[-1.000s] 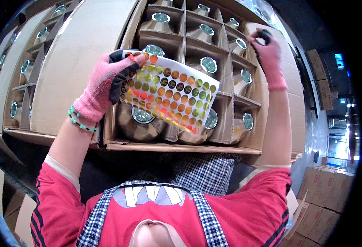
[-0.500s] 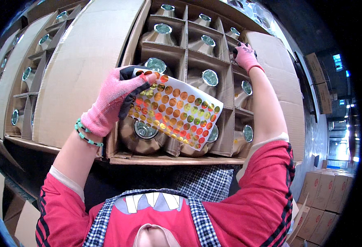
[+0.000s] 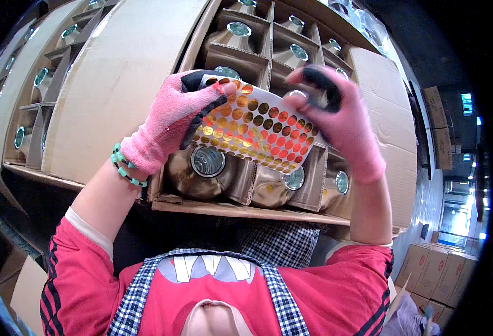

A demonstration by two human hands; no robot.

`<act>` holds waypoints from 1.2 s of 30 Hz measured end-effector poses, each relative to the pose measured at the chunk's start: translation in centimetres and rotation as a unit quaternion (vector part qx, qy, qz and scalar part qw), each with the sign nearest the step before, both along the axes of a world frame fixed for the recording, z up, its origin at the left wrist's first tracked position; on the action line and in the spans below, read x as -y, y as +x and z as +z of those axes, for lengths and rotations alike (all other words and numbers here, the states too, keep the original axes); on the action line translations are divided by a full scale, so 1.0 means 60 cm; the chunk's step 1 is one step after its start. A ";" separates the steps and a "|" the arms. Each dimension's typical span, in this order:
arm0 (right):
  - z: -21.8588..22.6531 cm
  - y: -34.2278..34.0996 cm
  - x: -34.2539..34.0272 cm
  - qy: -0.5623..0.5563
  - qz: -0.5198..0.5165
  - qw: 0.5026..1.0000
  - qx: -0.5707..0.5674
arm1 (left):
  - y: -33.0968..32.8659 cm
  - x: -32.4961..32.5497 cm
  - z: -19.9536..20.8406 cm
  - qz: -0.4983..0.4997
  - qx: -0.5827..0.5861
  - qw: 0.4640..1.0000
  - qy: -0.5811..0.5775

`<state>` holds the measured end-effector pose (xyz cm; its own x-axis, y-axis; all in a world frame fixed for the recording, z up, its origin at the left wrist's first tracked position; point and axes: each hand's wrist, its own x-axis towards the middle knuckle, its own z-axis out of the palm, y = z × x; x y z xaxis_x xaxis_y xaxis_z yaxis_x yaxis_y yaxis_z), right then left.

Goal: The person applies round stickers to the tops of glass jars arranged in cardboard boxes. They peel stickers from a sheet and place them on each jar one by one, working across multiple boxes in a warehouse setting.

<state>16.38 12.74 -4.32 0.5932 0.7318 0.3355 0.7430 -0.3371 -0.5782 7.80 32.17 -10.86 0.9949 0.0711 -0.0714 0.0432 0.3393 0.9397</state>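
My left hand, in a pink glove with a dark palm, is closed on the left end of a white sticker sheet. Rows of round, shiny gold and orange stickers cover the sheet. Smeared by motion, my gloved right hand is by the sheet's upper right edge, fingers curled; whether it grips anything cannot be made out. Beneath the sheet is an open cardboard box with dividers. Gold-coloured glass flasks with round, silvery mouths stand in its compartments, some partly hidden by the sheet and my hands.
Box flaps lie folded out on both sides. More boxes of similar flasks stand at the left. Closed cartons are stacked at the lower right, near a crumpled lilac cloth or bag.
My right hand has come back from a far right compartment of the box to the sheet's right side. The sheet, in my left hand, has risen a little and shifted right.
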 end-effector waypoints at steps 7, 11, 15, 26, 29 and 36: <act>-0.005 -0.029 -0.039 -0.056 -0.035 0.996 -0.068 | 0.002 -0.001 -0.016 0.005 0.084 0.996 -0.009; -0.011 -0.025 -0.047 -0.040 -0.018 0.996 0.076 | 0.004 0.002 -0.014 0.029 0.096 0.995 0.006; -0.015 -0.027 -0.061 0.005 0.025 0.988 0.154 | 0.002 0.002 -0.010 0.032 0.079 0.996 -0.023; -0.036 -0.023 -0.063 0.016 0.033 0.982 0.184 | 0.007 0.000 -0.016 0.049 0.052 0.997 0.007; -0.027 -0.007 -0.056 0.066 0.054 0.990 0.109 | 0.003 0.000 -0.009 0.059 0.039 0.997 -0.009; -0.059 0.261 0.049 -0.031 -0.156 0.979 0.128 | 0.008 0.004 -0.009 0.052 0.022 0.996 0.064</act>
<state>32.02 9.79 -7.84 0.6931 0.5526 0.4629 0.7165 -0.5987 -0.3581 8.31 31.96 -11.42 0.9837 0.1793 -0.0123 -0.0274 0.2174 0.9757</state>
